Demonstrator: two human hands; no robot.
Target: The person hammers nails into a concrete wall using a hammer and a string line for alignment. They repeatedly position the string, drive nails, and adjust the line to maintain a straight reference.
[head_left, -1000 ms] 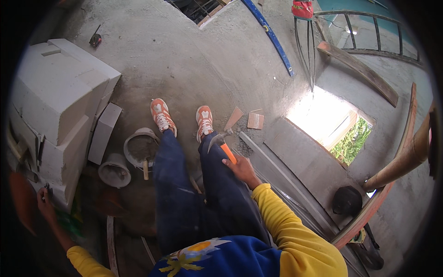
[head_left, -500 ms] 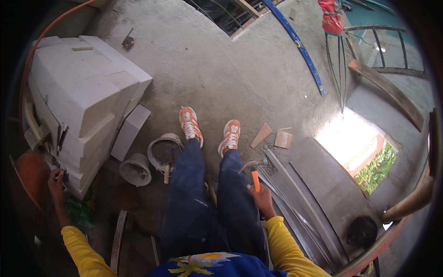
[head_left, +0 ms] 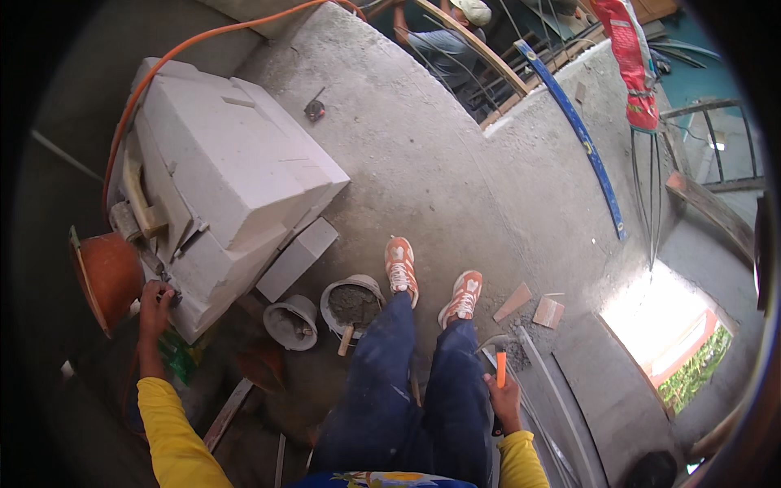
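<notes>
My right hand (head_left: 506, 400) is closed round the orange handle of a hammer (head_left: 500, 370), beside my right leg. The hammer's metal head points away from me. At the near left corner of a stack of white blocks (head_left: 236, 171), my left hand (head_left: 152, 309) has its fingers closed on a small dark thing (head_left: 173, 298); its kind is hard to make out. On the stack next to that hand lie a float with a pale handle (head_left: 138, 193) and a grey cylindrical tool (head_left: 125, 220). An orange-brown basin (head_left: 111, 278) stands left of them.
Two buckets, one with grey mortar (head_left: 354, 305) and a smaller one (head_left: 290, 324), stand left of my feet. A tape measure (head_left: 314, 109) and a blue spirit level (head_left: 573, 130) lie on the concrete. Beyond a floor opening (head_left: 488, 122) is another person (head_left: 451, 53). Long metal strips (head_left: 561, 390) lie right.
My view has swung left, so things sit further right and the other person shows in the opening. My left hand stays at the stack; my right hand still holds the hammer, now more upright.
</notes>
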